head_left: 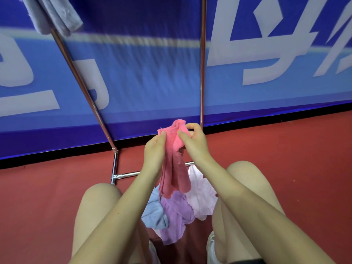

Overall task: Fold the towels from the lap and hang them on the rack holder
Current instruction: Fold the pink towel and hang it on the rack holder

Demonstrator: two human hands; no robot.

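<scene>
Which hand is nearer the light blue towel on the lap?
Left. The left hand holds the pink towel almost straight above the light blue towel; the right hand grips the same towel farther to the right.

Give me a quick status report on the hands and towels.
Left hand and right hand both pinch crumpled pink terry towel, unfolded. Blue, purple, pale pink towels wait on lap. Nothing blocking.

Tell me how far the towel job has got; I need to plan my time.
Done: one grey towel hangs on the rack. In hand: both hands, left and right, pinch the pink towel. Left: blue, purple and pale pink towels between the knees.
</scene>
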